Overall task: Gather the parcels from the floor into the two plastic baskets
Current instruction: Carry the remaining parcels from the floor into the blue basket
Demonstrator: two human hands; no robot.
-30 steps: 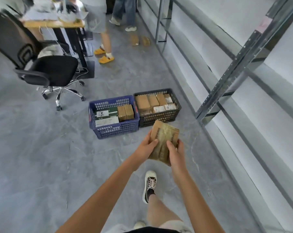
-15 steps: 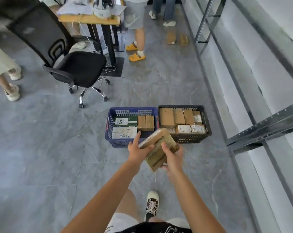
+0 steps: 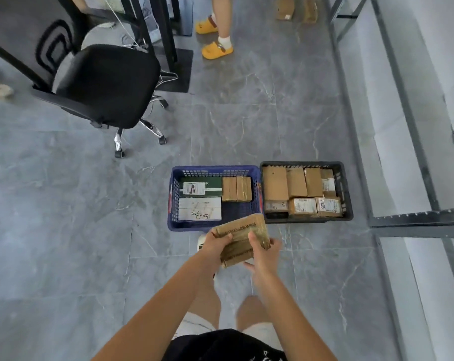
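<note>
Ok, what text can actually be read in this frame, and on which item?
"786", seen rotated, on the label of a brown parcel in the black basket.
"De...", handwritten, rest unclear, on the white box in the blue basket.
Print on the held parcel, the green box and the other labels: too blurred to read.

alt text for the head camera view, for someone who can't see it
Seen from above, a person's left hand and right hand grip a brown parcel just short of a blue basket and a black basket, side by side on a grey floor, both holding parcels. A black office chair stands beyond.
</note>
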